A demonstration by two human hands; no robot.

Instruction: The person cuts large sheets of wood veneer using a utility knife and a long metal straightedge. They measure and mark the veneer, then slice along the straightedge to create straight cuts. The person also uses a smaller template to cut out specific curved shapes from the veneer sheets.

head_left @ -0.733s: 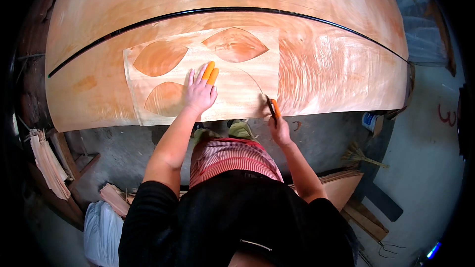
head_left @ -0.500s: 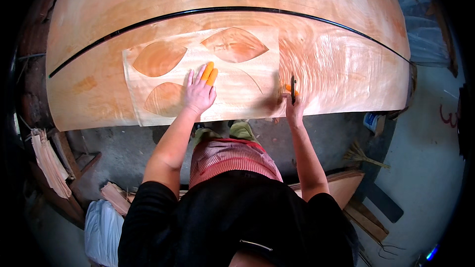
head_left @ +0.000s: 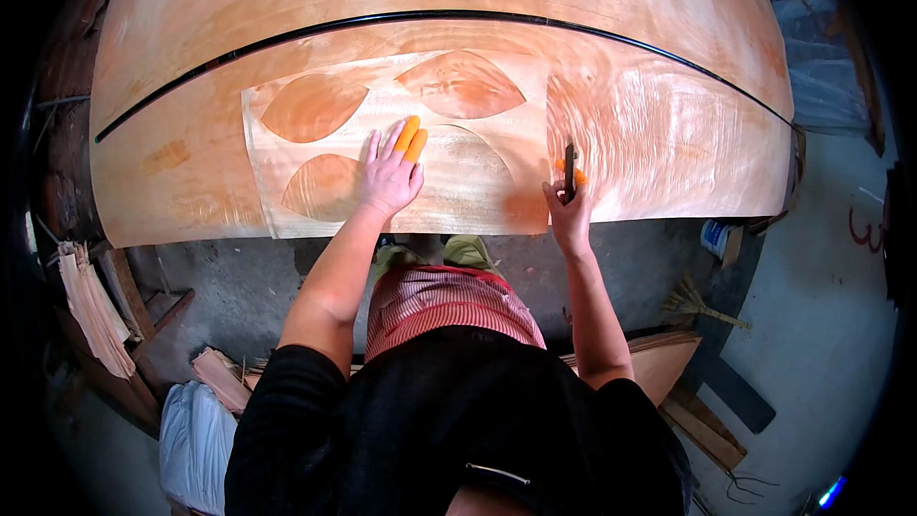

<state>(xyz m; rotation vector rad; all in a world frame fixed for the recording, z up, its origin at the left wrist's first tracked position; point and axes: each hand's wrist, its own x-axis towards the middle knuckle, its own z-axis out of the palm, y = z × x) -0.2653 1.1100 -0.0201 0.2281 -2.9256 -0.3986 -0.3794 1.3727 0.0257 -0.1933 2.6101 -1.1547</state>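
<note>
My left hand (head_left: 392, 175) lies flat, fingers spread, on a thin pale wood veneer sheet (head_left: 468, 215). Orange finger covers wrap two of its fingers. Leaf-shaped openings pierce the sheet at its upper left, upper right and lower left, showing browner wood beneath. To the right of my left hand, a curved line (head_left: 492, 151) runs across the sheet. Just beyond the sheet's right edge, my right hand (head_left: 570, 215) grips a slim black knife-like tool (head_left: 569, 167), pointing away from me; its tip is too small to make out. Orange also shows on a right-hand finger.
Under the sheet lies a large wood panel (head_left: 669, 172), crossed by a long, thin black rod (head_left: 382, 17) that looks bowed. On the floor are a small broom (head_left: 702, 301), a white tub (head_left: 714, 237), wood scraps (head_left: 95, 311) and a white bag (head_left: 196, 440).
The veneer sheet has slid slightly right, and my left hand has moved with it. My right hand, still holding the tool, has shifted a little right. More of the curved line shows.
</note>
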